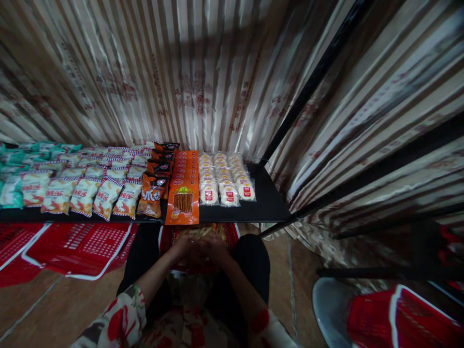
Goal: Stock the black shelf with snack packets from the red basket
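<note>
My left hand [185, 241] and my right hand [213, 245] are close together in a red basket [235, 233] between my knees, under the front edge of a black shelf. Yellowish, crinkled packets [206, 230] lie around my fingers in the basket. Dim light and blur hide the fingers, so I cannot make out whether either hand grips a packet. Just above my hands, a long orange snack packet [185, 181] lies flat on the shelf, its lower end past the edge. Right of it are rows of round white wrapped cakes [229, 181].
Left on the black shelf [261, 193] stand orange-black bags [151, 193], white snack bags [85, 193] and green bags [11, 191]. Red baskets [81, 246] sit below on the left. A slanting black post [308, 92], a grey stool [329, 309] and another red basket [416, 314] are right.
</note>
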Demonstrator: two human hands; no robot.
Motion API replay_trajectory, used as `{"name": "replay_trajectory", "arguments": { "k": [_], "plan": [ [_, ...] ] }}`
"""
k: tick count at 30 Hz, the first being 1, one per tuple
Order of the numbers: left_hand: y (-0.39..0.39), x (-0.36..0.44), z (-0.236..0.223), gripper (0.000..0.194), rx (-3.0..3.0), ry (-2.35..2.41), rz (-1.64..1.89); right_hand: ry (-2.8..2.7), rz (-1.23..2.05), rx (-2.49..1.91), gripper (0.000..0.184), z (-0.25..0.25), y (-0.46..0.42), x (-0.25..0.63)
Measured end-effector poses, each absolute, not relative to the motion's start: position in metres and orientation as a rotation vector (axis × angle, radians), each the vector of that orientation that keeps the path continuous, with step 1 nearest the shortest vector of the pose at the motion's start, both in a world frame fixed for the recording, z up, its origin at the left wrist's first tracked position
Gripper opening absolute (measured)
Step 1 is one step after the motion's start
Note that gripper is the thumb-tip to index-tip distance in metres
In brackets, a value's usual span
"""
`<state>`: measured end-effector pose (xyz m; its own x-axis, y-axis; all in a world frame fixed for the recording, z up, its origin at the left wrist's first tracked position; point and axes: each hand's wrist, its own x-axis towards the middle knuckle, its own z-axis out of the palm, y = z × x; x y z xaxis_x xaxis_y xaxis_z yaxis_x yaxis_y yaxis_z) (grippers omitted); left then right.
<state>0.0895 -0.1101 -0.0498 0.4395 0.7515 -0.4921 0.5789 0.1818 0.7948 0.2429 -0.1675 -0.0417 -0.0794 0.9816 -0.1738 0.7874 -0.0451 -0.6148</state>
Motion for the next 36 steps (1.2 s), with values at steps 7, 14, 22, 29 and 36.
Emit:
{"name": "replay_trajectory", "arguments": {
  "k": [7,14,22,29,36],
  "plan": [
    [-0.117,0.094,-0.036,0.026,1.340,1.165,0.286,-1.363,1.111,-1.687,0.022,-0.042,-0.179,0.266],
    [-0.124,0.111,-0.026,0.031,1.224,1.054,0.330,-0.957,1.271,-1.478,0.033,-0.038,-0.185,0.283],
    [-0.125,0.144,0.002,0.026,1.301,0.997,0.444,-0.897,1.120,-1.495,0.048,-0.008,-0.190,0.303],
    [-0.123,0.177,0.018,0.011,1.426,1.065,0.530,-0.887,0.921,-1.547,0.045,0.003,-0.191,0.326],
    [-0.116,0.206,0.026,0.005,1.495,1.034,0.549,-0.862,0.836,-1.593,0.045,-0.005,-0.188,0.353]
  ]
}}
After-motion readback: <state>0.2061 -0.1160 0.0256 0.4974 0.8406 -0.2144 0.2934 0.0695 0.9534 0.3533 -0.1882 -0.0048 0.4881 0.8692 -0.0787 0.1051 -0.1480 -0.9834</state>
